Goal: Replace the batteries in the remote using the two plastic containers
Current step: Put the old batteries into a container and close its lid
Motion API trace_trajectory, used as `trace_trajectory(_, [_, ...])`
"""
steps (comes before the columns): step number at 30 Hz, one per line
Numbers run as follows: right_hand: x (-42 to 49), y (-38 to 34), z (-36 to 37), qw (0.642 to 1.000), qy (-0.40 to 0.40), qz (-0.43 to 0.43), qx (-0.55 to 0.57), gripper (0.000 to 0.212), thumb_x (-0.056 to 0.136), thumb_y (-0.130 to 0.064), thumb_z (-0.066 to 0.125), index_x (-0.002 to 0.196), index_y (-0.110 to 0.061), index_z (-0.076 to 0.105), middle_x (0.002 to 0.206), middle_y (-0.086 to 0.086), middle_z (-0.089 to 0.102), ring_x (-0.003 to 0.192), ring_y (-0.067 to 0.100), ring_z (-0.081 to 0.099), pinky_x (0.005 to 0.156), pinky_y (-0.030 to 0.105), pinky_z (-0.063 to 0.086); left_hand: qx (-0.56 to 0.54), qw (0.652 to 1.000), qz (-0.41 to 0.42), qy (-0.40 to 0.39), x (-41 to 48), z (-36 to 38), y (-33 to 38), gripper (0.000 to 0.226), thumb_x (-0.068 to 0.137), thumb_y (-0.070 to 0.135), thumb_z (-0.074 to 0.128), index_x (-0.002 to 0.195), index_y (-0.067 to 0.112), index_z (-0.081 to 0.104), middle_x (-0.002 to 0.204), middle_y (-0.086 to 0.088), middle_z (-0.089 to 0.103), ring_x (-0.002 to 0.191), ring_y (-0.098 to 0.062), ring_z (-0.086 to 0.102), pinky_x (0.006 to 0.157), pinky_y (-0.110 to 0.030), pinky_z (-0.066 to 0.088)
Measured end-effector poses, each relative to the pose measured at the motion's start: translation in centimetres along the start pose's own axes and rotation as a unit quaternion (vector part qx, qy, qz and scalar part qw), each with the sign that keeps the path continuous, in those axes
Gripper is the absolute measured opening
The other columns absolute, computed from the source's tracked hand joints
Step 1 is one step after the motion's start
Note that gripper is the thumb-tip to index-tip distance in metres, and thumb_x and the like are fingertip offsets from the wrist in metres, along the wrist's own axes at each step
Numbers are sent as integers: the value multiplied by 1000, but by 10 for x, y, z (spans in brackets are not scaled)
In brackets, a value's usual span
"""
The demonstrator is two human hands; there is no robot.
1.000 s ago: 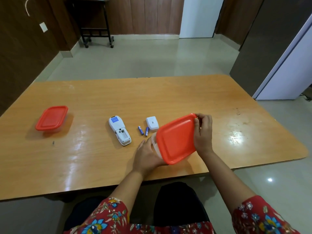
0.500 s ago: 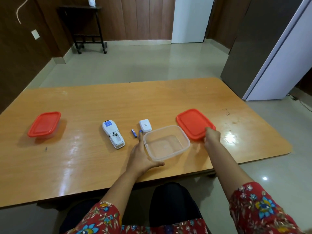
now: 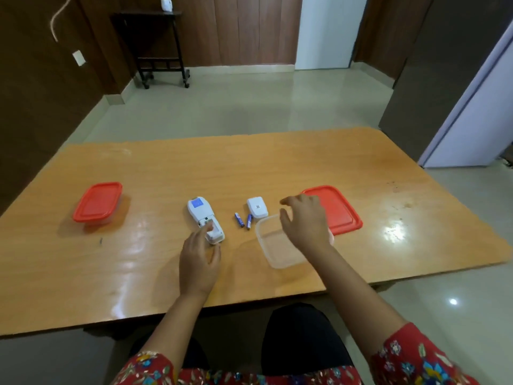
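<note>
A white remote (image 3: 204, 218) lies face down mid-table with its battery bay uncovered. Its white cover (image 3: 257, 207) rests to the right, and two blue batteries (image 3: 243, 220) lie between them. An open clear container (image 3: 277, 248) sits near the front edge, its red lid (image 3: 337, 209) flat on the table beside it. A second container with a red lid on (image 3: 97, 202) stands at the far left. My left hand (image 3: 199, 257) hovers at the remote's near end, fingers apart. My right hand (image 3: 304, 222) hangs open over the clear container, holding nothing.
The wooden table (image 3: 166, 173) fills the view; its front edge runs just above my lap. Beyond it lies tiled floor, with a dark wheeled stand (image 3: 161, 48) by the back wall and a door (image 3: 472, 120) at the right.
The red lid came off the clear container and now lies on the table to its right. My right hand let go and moved left over the container; my left hand shifted to the remote.
</note>
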State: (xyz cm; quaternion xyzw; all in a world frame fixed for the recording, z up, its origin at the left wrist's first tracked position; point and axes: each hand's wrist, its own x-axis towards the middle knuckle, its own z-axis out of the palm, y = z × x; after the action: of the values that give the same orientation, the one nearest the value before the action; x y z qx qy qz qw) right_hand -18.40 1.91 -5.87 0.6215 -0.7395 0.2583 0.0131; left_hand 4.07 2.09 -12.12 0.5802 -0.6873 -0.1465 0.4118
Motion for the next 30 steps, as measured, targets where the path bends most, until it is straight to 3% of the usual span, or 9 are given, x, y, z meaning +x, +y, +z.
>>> trace_trajectory(3, [16, -46, 25, 993, -70, -73, -61, 29, 92, -26, 47, 113, -13, 62, 103, 10, 67, 103, 34, 52, 73, 37, 36, -30, 999, -32, 8, -1, 0, -4, 40, 86, 6, 60, 124, 14, 56, 119, -3, 62, 111, -19, 57, 89, -30, 48])
trace_trajectory(6, [27, -71, 50, 964, -176, -89, -177, 32, 98, -31, 36, 118, -14, 54, 111, 7, 63, 111, 28, 51, 71, 32, 33, -60, 996, -61, 31, -2, 1, -9, 36, 86, 6, 58, 121, 16, 57, 114, 0, 63, 106, -16, 59, 85, -37, 53])
trace_trajectory(11, [39, -80, 77, 946, -216, -66, -232, 27, 95, -23, 43, 119, -16, 54, 118, 4, 60, 110, 24, 55, 73, 31, 35, -65, 994, -81, 33, -2, 2, -10, 35, 88, 9, 56, 121, 19, 56, 115, 4, 62, 103, -10, 59, 83, -32, 53])
trace_trajectory(17, [46, -81, 81, 968, -242, 37, -56, 28, 94, -24, 51, 114, -7, 59, 116, 13, 62, 109, 31, 59, 81, 34, 47, -70, 995, -68, 37, -1, 5, -14, 33, 88, 8, 56, 120, 17, 57, 114, 3, 62, 101, -11, 60, 79, -37, 56])
trace_trajectory(20, [53, -77, 82, 965, -256, 57, -19, 21, 88, -23, 61, 100, -8, 69, 105, 12, 69, 99, 27, 64, 77, 29, 49, -67, 995, -56, 38, -1, 6, -16, 32, 88, 6, 55, 118, 15, 58, 112, 2, 62, 101, -12, 60, 79, -39, 56])
trace_trajectory(23, [57, -76, 76, 961, -271, 52, -8, 20, 81, -20, 69, 97, -9, 73, 99, 9, 72, 95, 23, 65, 76, 29, 52, -64, 996, -47, 40, -1, 7, -16, 30, 88, 6, 55, 116, 14, 59, 112, 1, 63, 103, -15, 61, 79, -38, 56])
trace_trajectory(25, [60, -71, 62, 959, -268, 69, 57, 21, 75, -16, 74, 95, -9, 73, 93, 10, 73, 87, 22, 65, 70, 30, 51, -53, 997, -24, 42, -3, 6, -13, 28, 88, 6, 56, 115, 14, 60, 112, -1, 65, 106, -16, 61, 80, -35, 56])
trace_trajectory(28, [55, -50, 18, 931, -231, 125, 252, 18, 72, -7, 76, 89, -10, 71, 80, 10, 70, 64, 19, 62, 67, 34, 54, -67, 997, 21, 16, -10, 5, -8, 31, 87, 17, 63, 117, 18, 59, 116, 2, 63, 112, -3, 53, 84, -33, 55])
trace_trajectory(30, [48, -22, -11, 903, -256, 136, 318, 17, 72, -2, 76, 88, -8, 70, 77, 11, 67, 65, 17, 61, 66, 30, 54, -102, 993, 28, -44, -16, 5, 2, 44, 82, 36, 65, 124, 27, 54, 121, 12, 58, 113, 4, 49, 91, -26, 50])
